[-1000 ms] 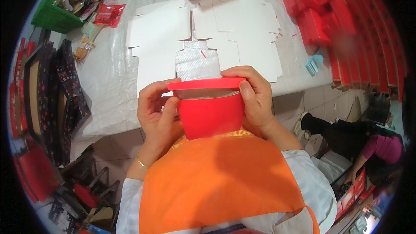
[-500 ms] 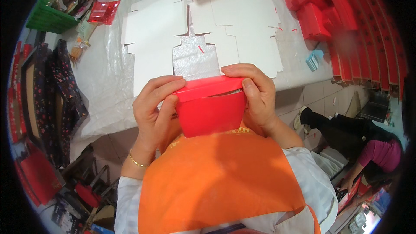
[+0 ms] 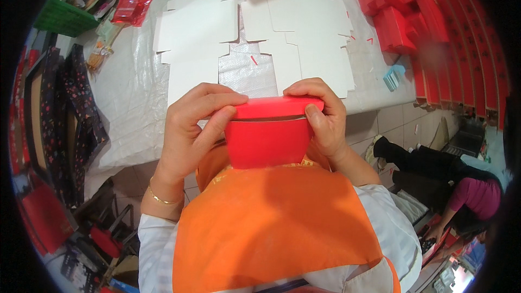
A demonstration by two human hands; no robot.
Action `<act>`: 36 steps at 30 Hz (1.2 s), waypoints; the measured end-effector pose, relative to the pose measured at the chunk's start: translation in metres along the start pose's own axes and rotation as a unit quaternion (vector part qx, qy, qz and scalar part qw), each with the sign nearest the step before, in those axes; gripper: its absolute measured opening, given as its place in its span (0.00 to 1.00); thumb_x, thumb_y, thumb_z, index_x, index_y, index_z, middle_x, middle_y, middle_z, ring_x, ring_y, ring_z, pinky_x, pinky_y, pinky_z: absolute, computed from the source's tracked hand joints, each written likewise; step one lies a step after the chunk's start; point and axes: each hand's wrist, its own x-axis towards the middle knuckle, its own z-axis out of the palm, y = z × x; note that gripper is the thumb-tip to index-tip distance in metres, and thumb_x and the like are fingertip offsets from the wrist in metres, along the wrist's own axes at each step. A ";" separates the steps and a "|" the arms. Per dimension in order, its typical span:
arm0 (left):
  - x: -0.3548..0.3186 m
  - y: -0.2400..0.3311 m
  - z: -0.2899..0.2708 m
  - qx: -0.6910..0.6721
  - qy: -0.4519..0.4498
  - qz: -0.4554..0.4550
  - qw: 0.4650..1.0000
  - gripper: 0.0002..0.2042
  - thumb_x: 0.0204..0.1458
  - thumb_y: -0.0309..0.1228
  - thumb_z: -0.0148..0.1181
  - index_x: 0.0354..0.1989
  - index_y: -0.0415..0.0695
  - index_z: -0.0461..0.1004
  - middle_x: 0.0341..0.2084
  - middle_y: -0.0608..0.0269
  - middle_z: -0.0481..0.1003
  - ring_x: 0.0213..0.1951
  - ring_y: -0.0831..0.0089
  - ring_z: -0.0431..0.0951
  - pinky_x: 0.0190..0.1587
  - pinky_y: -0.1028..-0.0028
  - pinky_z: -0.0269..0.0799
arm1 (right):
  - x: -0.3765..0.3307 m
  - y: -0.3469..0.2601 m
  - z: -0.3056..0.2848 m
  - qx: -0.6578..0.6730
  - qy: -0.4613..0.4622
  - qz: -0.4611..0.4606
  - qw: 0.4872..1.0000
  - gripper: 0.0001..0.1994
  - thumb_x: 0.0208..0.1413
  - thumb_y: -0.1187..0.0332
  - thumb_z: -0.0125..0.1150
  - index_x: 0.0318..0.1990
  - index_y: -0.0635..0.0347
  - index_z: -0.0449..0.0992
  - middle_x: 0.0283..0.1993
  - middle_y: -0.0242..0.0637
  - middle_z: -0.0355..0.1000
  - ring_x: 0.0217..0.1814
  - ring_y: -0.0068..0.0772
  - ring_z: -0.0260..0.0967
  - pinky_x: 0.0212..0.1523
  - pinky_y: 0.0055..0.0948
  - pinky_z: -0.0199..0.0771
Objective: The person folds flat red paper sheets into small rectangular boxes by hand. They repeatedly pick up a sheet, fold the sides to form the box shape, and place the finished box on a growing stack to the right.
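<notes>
Against my orange apron I hold a red cardboard box point(image 3: 269, 144) between both hands. A narrow red flap runs along its upper edge, with a dark gap beneath it. My left hand point(image 3: 198, 116) pinches the flap's left end between thumb and fingers. At the right end, my right hand point(image 3: 323, 111) has its fingers over the top and its thumb pressed on the front. Just beyond lie flat white cardboard blanks, one stack on the left point(image 3: 198, 27) and another on the right point(image 3: 320, 32), on a table with a whitish plastic cover point(image 3: 135, 76).
A green basket point(image 3: 62, 19) of small packets stands at far left, a red packet point(image 3: 132, 11) beside it. Red boxes point(image 3: 393, 27) pile up at far right, near a light-blue folded item point(image 3: 394, 77). Another person point(image 3: 475, 192) is low at the right.
My left hand has slid a little right along the flap. The flap now sits more level, and the gap under it runs across more of the box's width.
</notes>
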 end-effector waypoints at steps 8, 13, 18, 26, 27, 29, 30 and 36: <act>-0.002 -0.011 -0.005 -0.006 -0.023 -0.010 1.000 0.10 0.57 0.20 0.56 0.43 0.38 0.82 0.38 0.56 0.79 0.40 0.69 0.80 0.41 0.75 0.75 | 0.003 -0.008 -0.008 -0.020 -0.089 0.041 0.995 0.20 0.68 0.64 0.42 0.50 0.71 0.77 0.53 0.51 0.75 0.57 0.41 0.72 0.59 0.37 0.70; -0.005 -0.020 -0.007 0.004 -0.030 -0.010 0.999 0.11 0.59 0.20 0.53 0.45 0.37 0.82 0.41 0.56 0.78 0.41 0.71 0.78 0.40 0.77 0.73 | 0.008 -0.009 -0.011 -0.030 -0.131 0.029 0.990 0.23 0.71 0.60 0.39 0.54 0.70 0.76 0.57 0.52 0.74 0.60 0.43 0.72 0.61 0.37 0.69; -0.010 -0.022 -0.005 0.021 -0.030 0.026 0.999 0.13 0.59 0.21 0.52 0.47 0.38 0.81 0.43 0.55 0.77 0.41 0.70 0.78 0.40 0.76 0.73 | 0.008 -0.009 -0.014 -0.069 -0.142 -0.022 0.987 0.20 0.67 0.62 0.44 0.53 0.68 0.78 0.57 0.53 0.74 0.59 0.45 0.73 0.59 0.37 0.71; -0.009 -0.027 -0.007 0.008 -0.053 0.087 0.995 0.15 0.56 0.21 0.53 0.49 0.39 0.81 0.47 0.49 0.77 0.45 0.63 0.80 0.44 0.71 0.77 | 0.010 -0.019 -0.013 -0.078 -0.139 -0.021 0.987 0.19 0.55 0.72 0.48 0.51 0.65 0.80 0.55 0.54 0.75 0.55 0.46 0.75 0.56 0.36 0.74; -0.009 -0.030 -0.005 0.001 -0.049 0.099 0.994 0.15 0.56 0.22 0.53 0.49 0.39 0.81 0.47 0.48 0.77 0.45 0.62 0.80 0.44 0.71 0.77 | 0.010 -0.019 -0.013 -0.082 -0.145 -0.027 0.986 0.19 0.55 0.72 0.48 0.51 0.65 0.80 0.55 0.54 0.75 0.55 0.46 0.75 0.55 0.36 0.74; -0.012 -0.038 -0.002 -0.011 -0.039 0.121 0.992 0.16 0.55 0.24 0.53 0.49 0.39 0.81 0.47 0.47 0.77 0.45 0.61 0.80 0.44 0.69 0.78 | 0.011 -0.019 -0.015 -0.087 -0.157 -0.038 0.983 0.19 0.54 0.72 0.48 0.51 0.65 0.80 0.55 0.55 0.75 0.55 0.46 0.75 0.55 0.36 0.75; -0.014 -0.039 0.000 -0.011 -0.030 0.122 0.992 0.15 0.58 0.28 0.52 0.49 0.39 0.81 0.48 0.47 0.77 0.47 0.60 0.79 0.47 0.68 0.75 | 0.012 -0.018 -0.015 -0.084 -0.161 -0.049 0.982 0.19 0.54 0.73 0.49 0.51 0.65 0.80 0.55 0.55 0.75 0.55 0.46 0.76 0.55 0.36 0.75; -0.029 -0.050 0.048 -0.080 0.057 0.097 0.990 0.13 0.62 0.31 0.52 0.52 0.42 0.71 0.58 0.46 0.68 0.59 0.57 0.68 0.61 0.61 0.64 | 0.005 -0.013 -0.010 -0.092 -0.142 -0.082 0.982 0.18 0.51 0.77 0.54 0.50 0.64 0.81 0.54 0.54 0.75 0.54 0.45 0.76 0.53 0.35 0.77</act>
